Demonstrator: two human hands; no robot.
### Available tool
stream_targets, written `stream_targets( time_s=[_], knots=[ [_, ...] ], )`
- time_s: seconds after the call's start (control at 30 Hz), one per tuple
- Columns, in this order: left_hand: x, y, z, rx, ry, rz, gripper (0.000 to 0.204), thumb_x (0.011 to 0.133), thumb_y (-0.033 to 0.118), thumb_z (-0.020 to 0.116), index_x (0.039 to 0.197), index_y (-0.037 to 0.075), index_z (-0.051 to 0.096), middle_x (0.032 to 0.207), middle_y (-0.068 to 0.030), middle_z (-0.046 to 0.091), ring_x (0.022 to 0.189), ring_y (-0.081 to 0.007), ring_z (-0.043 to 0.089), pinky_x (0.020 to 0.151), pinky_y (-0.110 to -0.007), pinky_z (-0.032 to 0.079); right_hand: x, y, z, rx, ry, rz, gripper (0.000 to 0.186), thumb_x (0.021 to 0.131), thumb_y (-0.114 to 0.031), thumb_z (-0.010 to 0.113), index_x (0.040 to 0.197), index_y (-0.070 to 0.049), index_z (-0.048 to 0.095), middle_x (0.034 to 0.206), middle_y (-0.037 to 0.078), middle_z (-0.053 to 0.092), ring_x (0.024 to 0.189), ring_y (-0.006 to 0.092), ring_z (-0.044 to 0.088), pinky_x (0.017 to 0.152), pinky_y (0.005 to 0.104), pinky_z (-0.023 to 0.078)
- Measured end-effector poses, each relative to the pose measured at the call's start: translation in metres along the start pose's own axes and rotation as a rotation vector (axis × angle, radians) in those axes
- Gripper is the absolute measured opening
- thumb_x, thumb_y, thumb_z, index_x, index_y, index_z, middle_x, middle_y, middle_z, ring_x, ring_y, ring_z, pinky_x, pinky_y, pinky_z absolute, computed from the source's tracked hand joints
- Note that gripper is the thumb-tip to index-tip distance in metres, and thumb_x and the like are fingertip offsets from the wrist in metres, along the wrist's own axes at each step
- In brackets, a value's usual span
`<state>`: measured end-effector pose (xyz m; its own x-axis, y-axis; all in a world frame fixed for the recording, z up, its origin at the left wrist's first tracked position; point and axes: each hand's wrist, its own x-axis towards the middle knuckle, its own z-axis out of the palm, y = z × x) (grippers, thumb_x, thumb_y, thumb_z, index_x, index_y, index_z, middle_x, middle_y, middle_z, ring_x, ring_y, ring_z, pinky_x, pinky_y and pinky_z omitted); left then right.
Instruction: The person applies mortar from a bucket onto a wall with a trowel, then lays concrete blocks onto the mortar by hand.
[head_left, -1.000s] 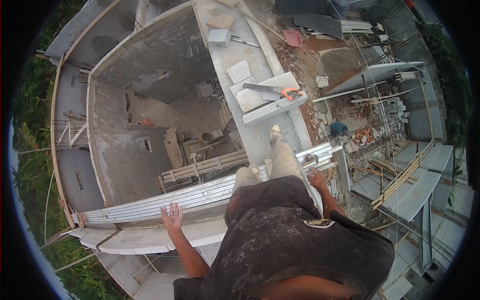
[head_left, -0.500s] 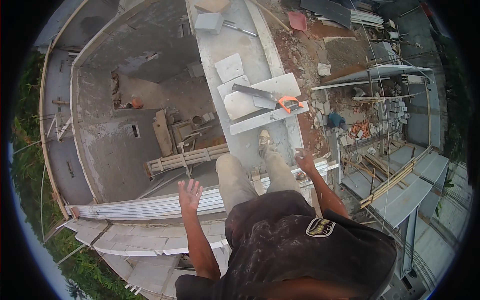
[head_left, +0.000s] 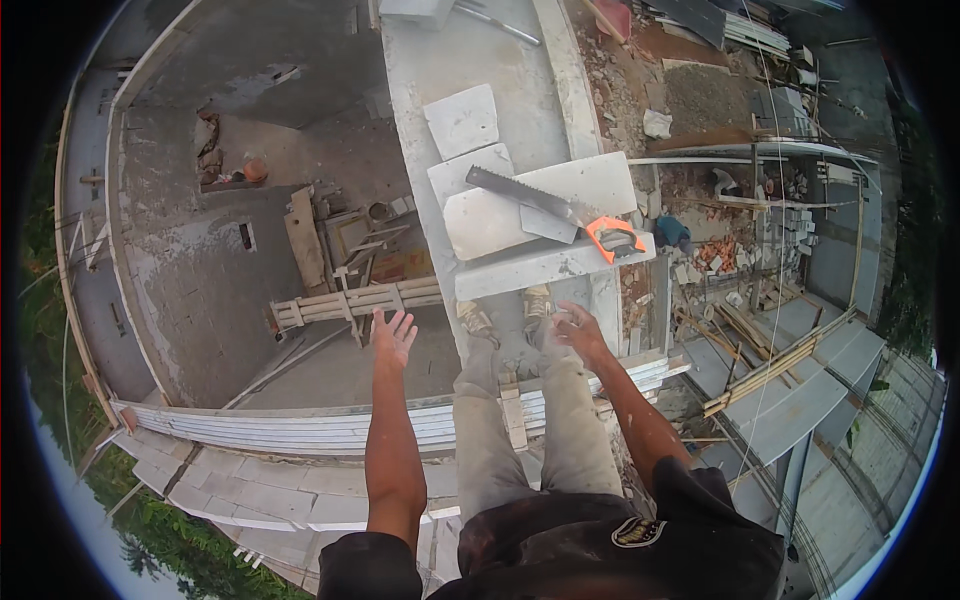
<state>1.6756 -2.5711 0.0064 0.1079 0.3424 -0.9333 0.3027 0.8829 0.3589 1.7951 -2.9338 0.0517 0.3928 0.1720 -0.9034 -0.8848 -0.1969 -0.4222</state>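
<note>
My left hand is held out in the air with its fingers spread, and nothing is in it. In front of my right leg hangs my right hand, also free of any object, its fingers loosely bent and apart. A handsaw with an orange handle lies across a pale, broad block ahead of me. Nearer my shoes is a long, narrow pale block; my right hand is closest to it but appears apart from it. Two flat pale pieces, including a squarish one, lie just beyond.
I stand on a raised concrete ledge. On its left drops a deep room with bamboo scaffolding. To the right lies lower rubble ground, with a person bending there. A metal bar and a block sit farther along the ledge.
I have stepped forward, and my left foot now shows beside my right on the ledge. Both hands have come forward; the right has moved inward, in front of my leg.
</note>
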Motion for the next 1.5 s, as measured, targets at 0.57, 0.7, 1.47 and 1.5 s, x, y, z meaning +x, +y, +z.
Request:
stream_targets(
  time_s=[0.57, 0.7, 1.47, 1.5],
  knots=[
    [0.340, 0.044, 0.207, 0.766, -0.163, 0.305, 0.083, 0.095, 0.064, 0.041, 0.154, 0.012, 0.017, 0.148, -0.0192, 0.038, 0.133, -0.0338, 0.041, 0.106, -0.049, 0.037, 0.341, 0.040, 0.117, 0.852, 0.361, 0.336, 0.091, 0.090, -0.062, 0.052, 0.155, -0.014, 0.010, 0.159, 0.014, 0.013, 0.146, 0.0363, 0.017, 0.117, 0.0517, 0.019],
    [0.374, 0.041, 0.236, 0.877, -0.158, 0.315, 0.081, 0.095, 0.066, 0.036, 0.152, 0.011, 0.022, 0.147, -0.0180, 0.040, 0.133, -0.0340, 0.040, 0.106, -0.052, 0.036, 0.341, 0.042, 0.125, 0.844, 0.347, 0.335, 0.097, 0.088, -0.067, 0.052, 0.154, -0.012, 0.009, 0.158, 0.014, 0.015, 0.146, 0.0361, 0.016, 0.117, 0.0545, 0.016],
    [0.357, -0.080, 0.135, 0.904, -0.123, 0.472, 0.070, 0.098, 0.060, 0.033, 0.127, -0.003, 0.045, 0.124, -0.0186, 0.052, 0.117, -0.0291, 0.048, 0.101, -0.039, 0.036, 0.325, 0.044, 0.132, 0.685, 0.254, 0.159, 0.094, 0.089, -0.049, 0.066, 0.149, -0.011, 0.005, 0.151, 0.015, 0.023, 0.138, 0.0396, 0.029, 0.112, 0.0559, 0.030],
    [0.355, -0.081, 0.135, 0.971, -0.089, 0.535, 0.071, 0.098, 0.060, 0.032, 0.128, -0.002, 0.045, 0.127, -0.0191, 0.052, 0.119, -0.0298, 0.048, 0.101, -0.039, 0.036, 0.319, 0.044, 0.133, 0.685, 0.223, 0.220, 0.091, 0.090, -0.046, 0.066, 0.149, -0.011, 0.006, 0.151, 0.014, 0.024, 0.138, 0.0397, 0.030, 0.111, 0.0553, 0.032]
  ],
)
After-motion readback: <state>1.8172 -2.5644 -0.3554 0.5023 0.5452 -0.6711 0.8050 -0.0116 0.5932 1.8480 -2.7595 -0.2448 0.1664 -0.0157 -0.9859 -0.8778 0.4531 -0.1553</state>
